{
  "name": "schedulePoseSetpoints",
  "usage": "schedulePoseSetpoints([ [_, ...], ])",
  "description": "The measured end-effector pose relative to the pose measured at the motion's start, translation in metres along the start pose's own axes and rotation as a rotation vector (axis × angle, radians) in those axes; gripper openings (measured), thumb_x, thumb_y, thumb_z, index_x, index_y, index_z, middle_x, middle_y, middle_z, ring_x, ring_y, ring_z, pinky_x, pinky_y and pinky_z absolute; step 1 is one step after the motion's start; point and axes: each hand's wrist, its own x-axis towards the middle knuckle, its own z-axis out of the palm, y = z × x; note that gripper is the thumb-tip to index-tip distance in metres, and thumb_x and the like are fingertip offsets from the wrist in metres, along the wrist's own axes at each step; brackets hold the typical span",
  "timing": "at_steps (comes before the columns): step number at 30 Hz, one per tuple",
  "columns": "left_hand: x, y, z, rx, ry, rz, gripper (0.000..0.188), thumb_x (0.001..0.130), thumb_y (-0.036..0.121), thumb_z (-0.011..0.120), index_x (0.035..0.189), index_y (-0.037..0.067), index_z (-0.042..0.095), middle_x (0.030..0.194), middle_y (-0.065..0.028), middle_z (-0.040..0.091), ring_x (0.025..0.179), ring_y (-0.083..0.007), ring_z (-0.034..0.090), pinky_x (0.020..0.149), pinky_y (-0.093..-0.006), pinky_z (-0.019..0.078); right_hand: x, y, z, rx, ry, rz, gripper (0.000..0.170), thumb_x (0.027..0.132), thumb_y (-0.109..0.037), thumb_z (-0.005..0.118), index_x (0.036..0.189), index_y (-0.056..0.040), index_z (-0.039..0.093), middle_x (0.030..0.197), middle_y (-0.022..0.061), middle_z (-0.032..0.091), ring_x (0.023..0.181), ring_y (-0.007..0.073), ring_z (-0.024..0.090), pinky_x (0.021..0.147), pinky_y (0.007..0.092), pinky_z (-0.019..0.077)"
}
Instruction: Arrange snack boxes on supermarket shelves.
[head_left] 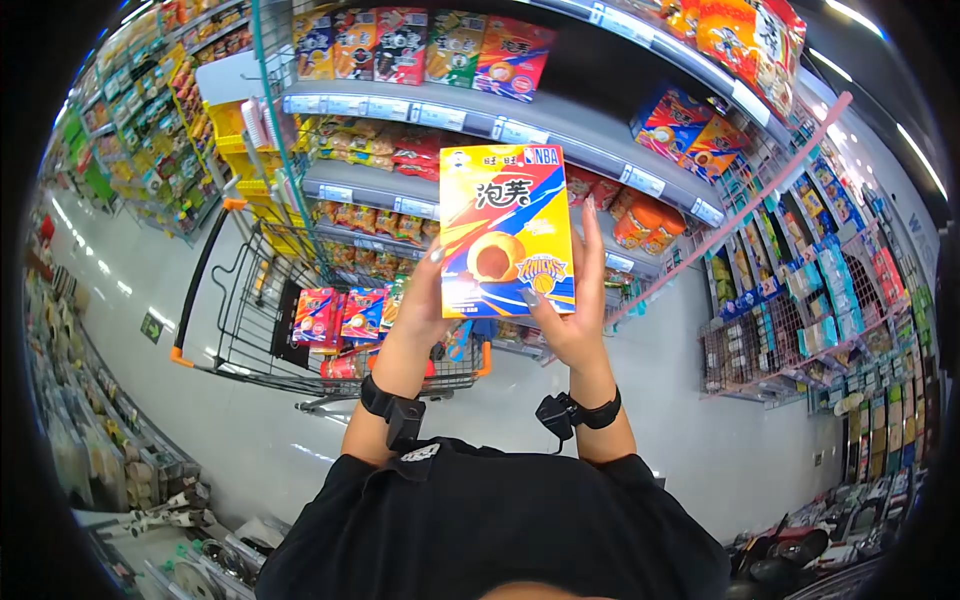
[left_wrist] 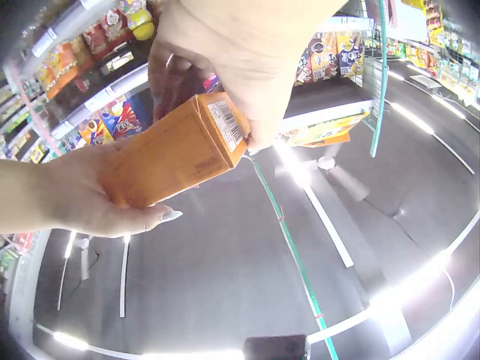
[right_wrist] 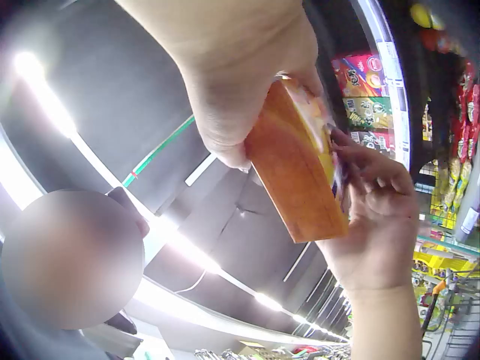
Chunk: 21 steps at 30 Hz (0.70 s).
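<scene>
Both hands hold up a yellow, red and blue box of cream puffs [head_left: 505, 230], its printed front facing the head camera. My left hand [head_left: 422, 295] grips the left side, thumb at the edge. On the right, my right hand [head_left: 580, 310] holds the lower corner, with its thumb over the front and its fingers up along the side. From the left wrist, the box's orange side [left_wrist: 172, 154] and an end flap with a barcode [left_wrist: 225, 124] show between the hands. The right wrist view shows the orange side [right_wrist: 296, 169] too, with the right hand's thumb against it.
A shopping cart [head_left: 230, 350] at the left carries several boxes [head_left: 362, 312]. Ahead stands a snack shelf [head_left: 400, 107] with similar boxes [head_left: 515, 58] on top and bagged snacks [head_left: 370, 215] lower down. A pink pole [head_left: 740, 205] slants at the right, near a wire rack [head_left: 760, 340].
</scene>
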Motion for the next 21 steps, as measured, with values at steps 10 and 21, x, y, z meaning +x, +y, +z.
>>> schedulePoseSetpoints([
  [10, 0.035, -0.014, 0.016, 0.981, -0.297, 0.053, 0.075, 0.067, 0.018, 0.079, 0.131, 0.000, 0.044, 0.115, -0.0114, 0.060, 0.105, -0.0180, 0.057, 0.090, -0.0318, 0.0431, -0.018, 0.036, -0.089, -0.167, 0.044, 0.164, 0.070, 0.074, -0.011, 0.073, 0.132, 0.0029, 0.038, 0.118, 0.0153, 0.058, 0.107, 0.0222, 0.057, 0.092, 0.0339, 0.0430],
  [21, 0.156, -0.100, 0.116, 1.465, -0.641, 0.855, 0.071, 0.059, 0.001, 0.072, 0.126, 0.010, 0.052, 0.117, -0.0086, 0.057, 0.107, -0.0296, 0.053, 0.088, -0.0397, 0.0440, -0.029, 0.103, -0.237, -0.593, 0.452, 0.053, 0.043, 0.071, -0.014, 0.074, 0.108, -0.0028, 0.055, 0.106, 0.0111, 0.062, 0.098, 0.0261, 0.060, 0.083, 0.0343, 0.0460],
])
